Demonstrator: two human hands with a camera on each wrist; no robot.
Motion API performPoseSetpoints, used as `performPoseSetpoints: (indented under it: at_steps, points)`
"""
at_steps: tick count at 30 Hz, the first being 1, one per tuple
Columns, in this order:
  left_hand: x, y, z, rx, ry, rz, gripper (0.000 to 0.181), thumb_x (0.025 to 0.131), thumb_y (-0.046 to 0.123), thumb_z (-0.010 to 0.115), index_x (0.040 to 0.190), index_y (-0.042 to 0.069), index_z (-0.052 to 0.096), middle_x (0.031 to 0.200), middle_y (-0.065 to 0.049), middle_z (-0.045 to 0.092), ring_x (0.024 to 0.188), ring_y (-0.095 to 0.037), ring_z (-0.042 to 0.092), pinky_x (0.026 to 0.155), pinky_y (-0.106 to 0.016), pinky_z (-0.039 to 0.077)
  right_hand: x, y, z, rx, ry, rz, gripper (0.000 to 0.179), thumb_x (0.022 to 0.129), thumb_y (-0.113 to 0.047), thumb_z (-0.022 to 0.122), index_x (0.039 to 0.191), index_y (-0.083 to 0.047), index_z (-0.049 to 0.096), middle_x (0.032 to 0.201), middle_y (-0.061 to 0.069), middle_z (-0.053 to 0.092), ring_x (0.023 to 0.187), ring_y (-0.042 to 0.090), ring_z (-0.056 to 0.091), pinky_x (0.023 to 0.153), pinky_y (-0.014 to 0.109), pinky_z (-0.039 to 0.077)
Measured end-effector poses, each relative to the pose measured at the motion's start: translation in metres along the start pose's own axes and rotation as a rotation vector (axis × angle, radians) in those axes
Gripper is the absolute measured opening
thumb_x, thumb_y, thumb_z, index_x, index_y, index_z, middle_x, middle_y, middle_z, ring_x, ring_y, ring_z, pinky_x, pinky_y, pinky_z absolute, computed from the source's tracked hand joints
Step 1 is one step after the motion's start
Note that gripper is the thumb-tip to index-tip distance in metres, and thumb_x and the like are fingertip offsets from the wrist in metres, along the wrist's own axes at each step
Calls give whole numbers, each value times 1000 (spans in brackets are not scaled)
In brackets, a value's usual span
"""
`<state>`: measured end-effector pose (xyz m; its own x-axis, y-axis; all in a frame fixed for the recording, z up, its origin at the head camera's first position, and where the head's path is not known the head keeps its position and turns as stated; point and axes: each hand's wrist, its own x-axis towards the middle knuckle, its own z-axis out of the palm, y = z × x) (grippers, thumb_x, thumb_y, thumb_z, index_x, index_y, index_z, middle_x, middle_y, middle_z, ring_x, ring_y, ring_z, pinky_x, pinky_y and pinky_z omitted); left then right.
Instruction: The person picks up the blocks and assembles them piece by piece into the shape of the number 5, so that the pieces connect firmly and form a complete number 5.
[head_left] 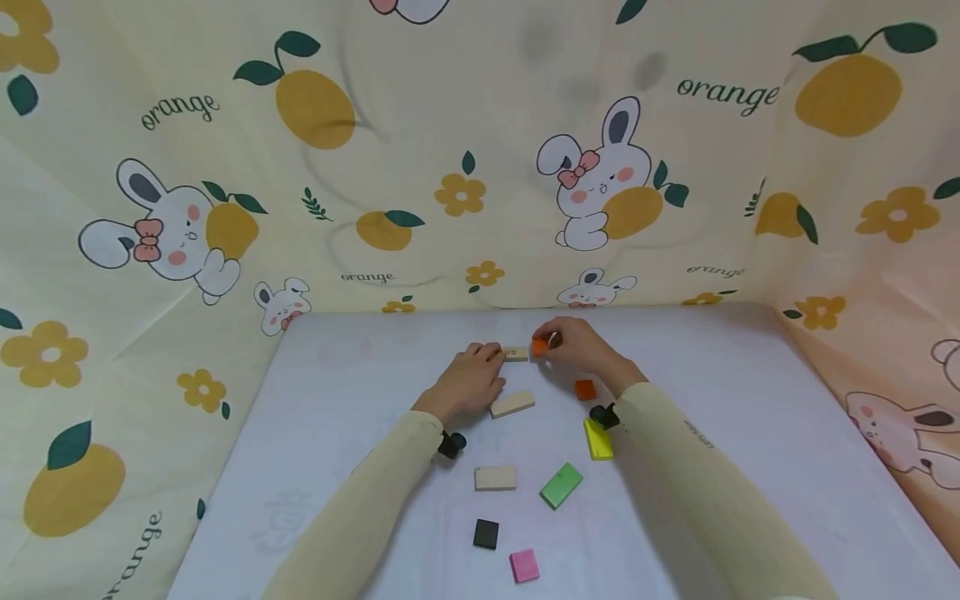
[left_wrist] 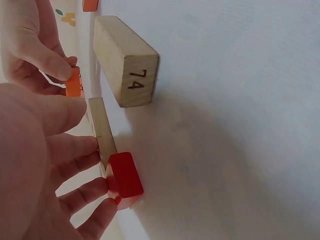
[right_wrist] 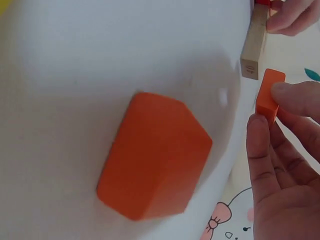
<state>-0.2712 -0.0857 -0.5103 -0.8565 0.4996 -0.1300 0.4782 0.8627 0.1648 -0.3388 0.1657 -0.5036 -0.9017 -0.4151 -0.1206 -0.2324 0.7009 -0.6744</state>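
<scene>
In the head view my left hand (head_left: pixel 468 379) lies at the left end of a wooden block (head_left: pixel 515 353) marked with small print. The left wrist view shows its fairly straight fingers touching a red block (left_wrist: pixel 125 180) and that wooden block, which lie end to end; the red one is hidden from the head camera. Just to the right, my right hand (head_left: pixel 581 346) pinches a small orange block (right_wrist: pixel 270 92) between thumb and fingers, close to the wooden block's right end with a small gap. Nearer me lies a wooden block (left_wrist: pixel 137 80) numbered 74.
A second orange block (head_left: pixel 586 390) sits below the right hand. Closer in are a yellow block (head_left: pixel 598 439) beside the right wrist, a green block (head_left: pixel 561 486), a plain wooden block (head_left: pixel 495 478), a black block (head_left: pixel 486 534) and a pink block (head_left: pixel 524 566). Printed cloth (head_left: pixel 480 108) rises behind the table.
</scene>
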Motion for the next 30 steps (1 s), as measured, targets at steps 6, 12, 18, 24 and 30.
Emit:
performPoseSetpoints:
  at_steps: [6,12,18,24,30]
  points:
    - [0,1,-1,-11,-13,-10,59,115,37,52,165,6,44,171,-8,39,154,-30,37,125,-48,34,3,0,9,-17,-17,47,35,96,-13,82,131,-12,76,115,6,69,102,29,61,90,43,55]
    - [0,1,-1,-8,-12,-16,59,115,38,51,165,7,44,171,-8,38,154,-29,37,125,-48,33,4,-3,12,-25,-33,41,36,96,-14,83,131,-11,75,113,7,69,99,29,61,89,42,54]
    - [0,1,-2,-4,-11,-7,59,115,37,52,165,6,44,171,-9,39,153,-30,37,124,-48,34,5,-5,12,-24,-40,29,34,95,-11,82,129,-11,76,111,7,69,98,29,61,90,43,54]
    - [0,1,-3,-9,-13,-6,60,115,38,51,165,6,45,171,-9,39,153,-30,37,124,-49,34,7,-5,13,-49,-59,20,34,96,-11,82,129,-11,76,113,6,69,99,28,61,93,45,53]
    - [0,1,-5,-17,-11,-4,60,115,38,52,164,5,45,171,-10,39,153,-31,37,124,-49,34,6,-8,11,-61,-73,4,32,96,-9,82,128,-10,76,115,5,70,102,28,62,98,47,53]
